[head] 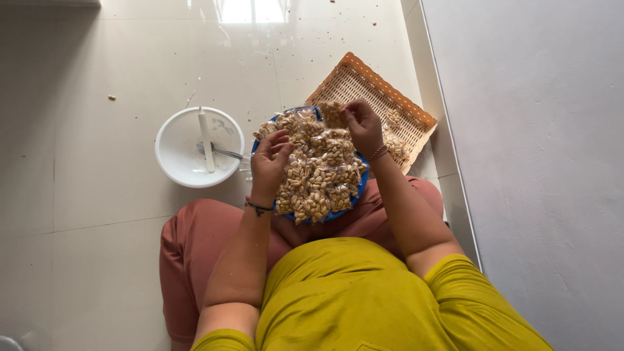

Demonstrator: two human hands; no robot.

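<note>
Lying under fingers (348,116): peanut packets (318,166)

One blue plate (361,184) near the middle, heaped with small clear packets of peanuts (318,170), too many and too overlapped to count. One white bowl (170,166) on the left, with one white candle (206,140) and one spoon (224,152) inside. One woven tray (364,81) far right.

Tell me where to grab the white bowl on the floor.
Grip the white bowl by its near-left rim, coming from above. The rim is wide and flared, open to the floor on that side; a stick and spoon lie across the middle and right, near the blue plate.
</note>
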